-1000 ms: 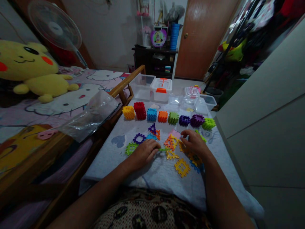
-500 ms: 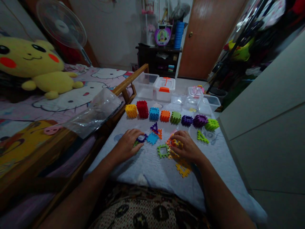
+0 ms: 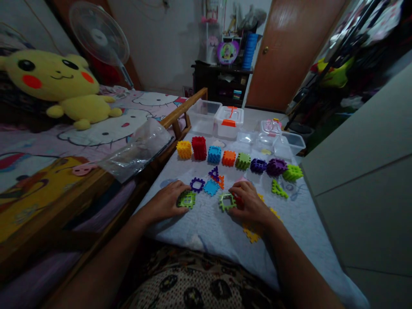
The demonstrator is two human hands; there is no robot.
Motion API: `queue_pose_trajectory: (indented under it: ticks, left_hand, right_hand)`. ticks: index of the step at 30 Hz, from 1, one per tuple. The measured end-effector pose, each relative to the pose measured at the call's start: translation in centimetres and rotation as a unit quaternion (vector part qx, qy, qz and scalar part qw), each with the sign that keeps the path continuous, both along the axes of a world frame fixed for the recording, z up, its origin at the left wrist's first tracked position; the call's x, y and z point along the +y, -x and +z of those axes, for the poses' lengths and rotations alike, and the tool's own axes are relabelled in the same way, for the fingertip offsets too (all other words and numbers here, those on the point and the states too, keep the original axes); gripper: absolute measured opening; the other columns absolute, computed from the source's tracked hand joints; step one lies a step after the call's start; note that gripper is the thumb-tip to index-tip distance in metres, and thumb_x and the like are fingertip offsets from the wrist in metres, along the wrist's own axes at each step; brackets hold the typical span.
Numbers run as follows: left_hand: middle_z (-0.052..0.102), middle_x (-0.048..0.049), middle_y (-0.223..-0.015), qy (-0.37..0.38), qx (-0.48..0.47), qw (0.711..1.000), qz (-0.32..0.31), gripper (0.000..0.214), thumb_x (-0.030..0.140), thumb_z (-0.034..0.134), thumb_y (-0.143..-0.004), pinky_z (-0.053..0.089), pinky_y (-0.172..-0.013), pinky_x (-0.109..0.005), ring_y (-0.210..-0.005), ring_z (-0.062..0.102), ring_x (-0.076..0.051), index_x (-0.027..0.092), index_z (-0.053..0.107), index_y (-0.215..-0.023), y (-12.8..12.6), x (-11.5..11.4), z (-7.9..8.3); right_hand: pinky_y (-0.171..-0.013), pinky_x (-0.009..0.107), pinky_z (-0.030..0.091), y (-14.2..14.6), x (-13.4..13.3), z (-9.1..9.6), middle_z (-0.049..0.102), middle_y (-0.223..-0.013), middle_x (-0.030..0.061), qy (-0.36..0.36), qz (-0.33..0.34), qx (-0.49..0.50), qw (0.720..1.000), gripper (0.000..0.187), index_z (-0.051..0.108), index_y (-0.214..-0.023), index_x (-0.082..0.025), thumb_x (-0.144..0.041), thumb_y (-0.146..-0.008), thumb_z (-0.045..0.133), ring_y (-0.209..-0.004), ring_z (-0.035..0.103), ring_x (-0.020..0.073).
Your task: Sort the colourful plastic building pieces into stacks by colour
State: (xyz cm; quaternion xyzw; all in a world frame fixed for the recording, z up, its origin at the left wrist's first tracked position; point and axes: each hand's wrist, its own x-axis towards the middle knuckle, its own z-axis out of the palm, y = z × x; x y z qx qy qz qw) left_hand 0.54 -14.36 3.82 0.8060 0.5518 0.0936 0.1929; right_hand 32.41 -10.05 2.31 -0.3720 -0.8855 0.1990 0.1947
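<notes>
My left hand point(image 3: 170, 198) has its thumb and fingers closed on the edges of a green window-grid tile point(image 3: 187, 200). On the other side, my right hand point(image 3: 250, 201) grips a green open square frame point(image 3: 227, 201) by its right edge. A red piece point(image 3: 237, 200) shows partly under the right hand. Between the hands lie a purple square frame point(image 3: 197, 185), a blue square tile point(image 3: 211, 188), a purple triangle point(image 3: 214, 173) and an orange piece point(image 3: 221, 182). Yellow pieces point(image 3: 251, 233) are partly hidden beneath my right wrist.
Behind runs a row of stacked tiles, from yellow point(image 3: 184, 149) and red point(image 3: 199, 148) to lime green point(image 3: 292, 173). A lime triangle point(image 3: 278, 189) lies at right. Clear plastic boxes point(image 3: 202, 118) line the table's back. A wooden bed rail point(image 3: 185, 107) borders the left.
My left hand has come off the purple frame and holds the green grid tile. My right hand has shifted from the orange and yellow pieces to the green frame. The view has turned slightly left.
</notes>
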Motion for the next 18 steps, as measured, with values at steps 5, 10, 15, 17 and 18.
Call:
queue_pose_trajectory:
  ticks: [5, 10, 15, 17, 18]
  left_hand:
    - [0.062, -0.0071, -0.107, 0.013, -0.071, 0.997, -0.007, 0.04, 0.037, 0.067, -0.076, 0.047, -0.09, -0.037, -0.098, 0.059, -0.024, 0.019, 0.059, -0.111, -1.3, 0.0, 1.5]
    - [0.065, -0.0041, -0.094, 0.131, -0.172, 0.974, -0.065, 0.028, 0.04, 0.043, -0.095, 0.048, -0.078, -0.031, -0.083, 0.06, -0.018, 0.02, 0.062, -0.102, -4.2, 1.2, 1.5]
    - [0.067, -0.003, -0.09, 0.112, -0.154, 0.978, -0.088, 0.027, 0.033, 0.037, -0.098, 0.048, -0.078, -0.033, -0.082, 0.061, -0.019, 0.022, 0.062, -0.097, -7.2, 2.4, -0.2]
    - [0.068, -0.0053, -0.101, 0.074, -0.133, 0.985, -0.082, 0.024, 0.028, 0.04, -0.096, 0.049, -0.085, -0.036, -0.092, 0.063, -0.021, 0.023, 0.062, -0.106, -7.9, 2.5, -0.7]
    - [0.067, -0.0071, -0.107, 0.048, -0.116, 0.989, -0.074, 0.025, 0.025, 0.041, -0.095, 0.049, -0.088, -0.037, -0.097, 0.063, -0.022, 0.022, 0.061, -0.11, -8.1, 2.4, -0.8]
  right_hand:
    - [-0.098, 0.047, 0.043, -0.9, 0.7, -0.2, 0.059, -0.113, 0.0104, 0.013, -0.043, 0.008, 0.999, 0.042, 0.062, -0.115, -0.021, -0.022, -0.074, 0.072, -0.108, 0.05, 0.0278]
    - [-0.098, 0.047, 0.044, -1.9, 1.3, -0.4, 0.06, -0.113, 0.0099, 0.014, -0.076, 0.018, 0.997, 0.049, 0.059, -0.121, -0.023, -0.026, -0.075, 0.074, -0.108, 0.051, 0.0282]
    - [-0.098, 0.045, 0.045, -2.2, 1.3, -0.4, 0.059, -0.113, 0.0084, 0.012, -0.069, 0.019, 0.997, 0.047, 0.059, -0.12, -0.025, -0.026, -0.075, 0.074, -0.109, 0.051, 0.0273]
    - [-0.098, 0.046, 0.045, -2.2, 1.3, -0.5, 0.059, -0.112, 0.0082, 0.013, -0.065, 0.018, 0.998, 0.046, 0.059, -0.119, -0.025, -0.026, -0.075, 0.074, -0.109, 0.051, 0.0271]
    - [-0.098, 0.046, 0.045, -2.2, 1.3, -0.5, 0.058, -0.112, 0.0082, 0.013, -0.065, 0.017, 0.998, 0.045, 0.059, -0.118, -0.025, -0.026, -0.075, 0.074, -0.109, 0.05, 0.0272]
